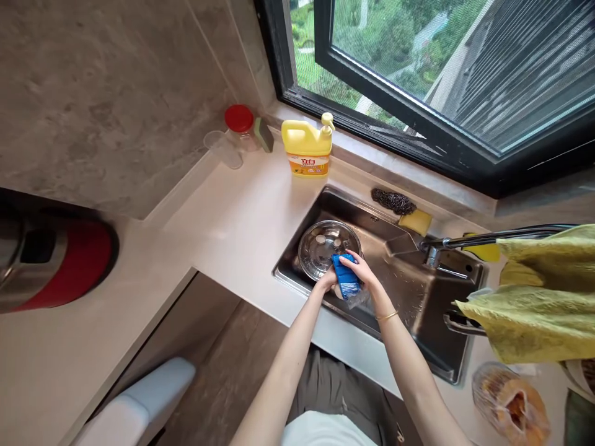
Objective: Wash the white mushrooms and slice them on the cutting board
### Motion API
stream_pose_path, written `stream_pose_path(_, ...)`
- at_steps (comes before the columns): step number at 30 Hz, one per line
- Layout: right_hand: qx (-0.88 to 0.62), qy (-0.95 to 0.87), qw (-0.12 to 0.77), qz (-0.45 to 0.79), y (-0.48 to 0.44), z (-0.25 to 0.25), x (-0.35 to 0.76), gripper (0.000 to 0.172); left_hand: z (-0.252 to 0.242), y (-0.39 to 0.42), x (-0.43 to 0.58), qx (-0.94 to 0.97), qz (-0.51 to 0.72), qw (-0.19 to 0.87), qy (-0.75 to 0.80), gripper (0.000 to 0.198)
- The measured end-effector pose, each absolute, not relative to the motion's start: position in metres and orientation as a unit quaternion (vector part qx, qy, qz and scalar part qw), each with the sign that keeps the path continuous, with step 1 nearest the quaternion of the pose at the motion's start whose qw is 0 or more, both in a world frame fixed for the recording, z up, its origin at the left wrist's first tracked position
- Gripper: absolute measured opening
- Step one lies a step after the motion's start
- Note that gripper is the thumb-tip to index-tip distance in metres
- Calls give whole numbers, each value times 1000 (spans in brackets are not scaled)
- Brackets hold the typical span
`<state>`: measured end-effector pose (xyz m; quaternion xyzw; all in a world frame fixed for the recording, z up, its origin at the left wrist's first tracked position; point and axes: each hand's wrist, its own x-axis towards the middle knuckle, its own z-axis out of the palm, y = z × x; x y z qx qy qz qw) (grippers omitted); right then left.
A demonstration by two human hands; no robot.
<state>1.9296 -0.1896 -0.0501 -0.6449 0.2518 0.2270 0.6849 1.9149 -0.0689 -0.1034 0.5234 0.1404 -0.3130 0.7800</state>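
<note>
Both my hands meet over the steel sink [409,291]. My right hand [362,271] is closed on a blue cloth or sponge [345,277], pressing it against a clear glass item [356,299] that is mostly hidden. My left hand [326,282] is curled beneath, gripping that same item from the left. A round steel bowl [325,243] lies in the sink just behind my hands, with a few small round things inside it.
A yellow detergent bottle [307,147] stands behind the sink. Steel wool [393,201] and a yellow sponge [416,221] lie on the sink's back rim. The tap [488,238] carries yellow cloths [539,297]. A red-lidded jar [240,126], clear cup [224,148] and red appliance [51,260] are at the left.
</note>
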Motion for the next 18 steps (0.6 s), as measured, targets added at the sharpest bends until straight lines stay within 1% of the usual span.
stream_pose_path(5,-633,220,712,209,-197,-50,1928,58,-95,-71,1915,535,-283,784,138,35)
stream_pose_path(9,-624,209,734,169,-201,-55,1921,63,-91,-77,1914,570,-212,784,125,31)
stream_pose_path(12,-608,226,749,133,-204,-57,1913,66,-91,-80,1912,573,-176,777,191,31)
stream_pose_path(15,-566,246,777,125,-210,-55,1905,66,-90,-76,1911,532,-214,775,264,36)
stream_pose_path(18,-522,258,798,157,-215,-53,1898,65,-87,-67,1912,490,-268,788,261,38)
